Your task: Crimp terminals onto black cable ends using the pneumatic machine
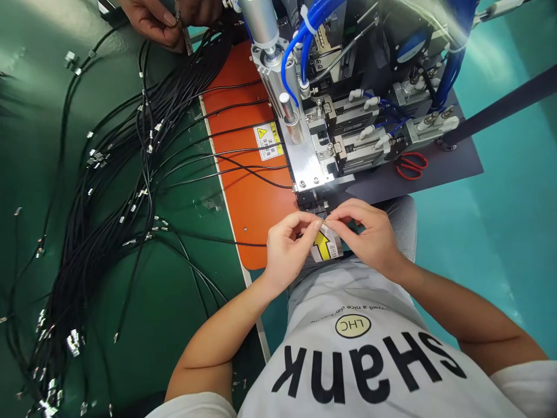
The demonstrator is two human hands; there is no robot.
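Note:
In front of my body, my left hand [289,244] is closed in a pinch. A black cable [252,244] runs in from the left and passes under this hand toward its fingertips. My right hand [369,238] is also pinched, its fingertips meeting those of the left at a tiny piece too small to make out. Just below the fingertips is a label with a yellow arrow [322,246]. Right beyond them stands the front edge of a metal machine [311,171], with several black cables leading into its left side.
A large bundle of black cables with metal connectors [100,232] lies across the green table [187,325]. An orange plate [243,203] carries a warning label [268,140]. Red-handled scissors [411,166] lie at the right. Another person's hands [152,20] work at the top left.

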